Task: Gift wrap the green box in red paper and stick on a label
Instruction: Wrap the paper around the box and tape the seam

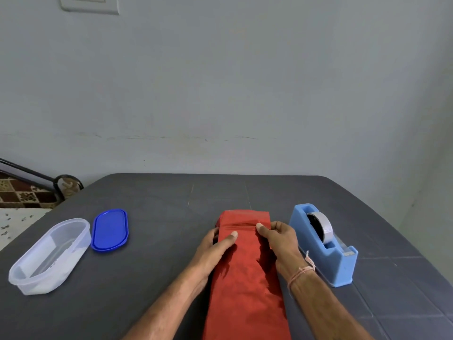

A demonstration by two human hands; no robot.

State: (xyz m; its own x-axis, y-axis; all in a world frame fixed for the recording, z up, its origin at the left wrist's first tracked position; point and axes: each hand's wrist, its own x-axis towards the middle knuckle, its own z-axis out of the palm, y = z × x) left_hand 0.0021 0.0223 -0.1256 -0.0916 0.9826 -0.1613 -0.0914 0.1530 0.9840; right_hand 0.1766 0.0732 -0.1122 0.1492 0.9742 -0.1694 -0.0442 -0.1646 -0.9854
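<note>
Gripping red paper (245, 290): left hand (215, 249) on left flank, right hand (282, 241) on right flank, thumbs on top. Just right of paper, tape dispenser (343, 263).

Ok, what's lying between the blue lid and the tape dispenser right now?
The red paper parcel, held by the left hand and right hand, lies between the blue lid and tape dispenser. The rest is bare table, per the head view.

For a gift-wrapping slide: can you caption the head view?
Wrapping underway: left hand and right hand grip folded red paper, blue tape dispenser alongside.
</note>
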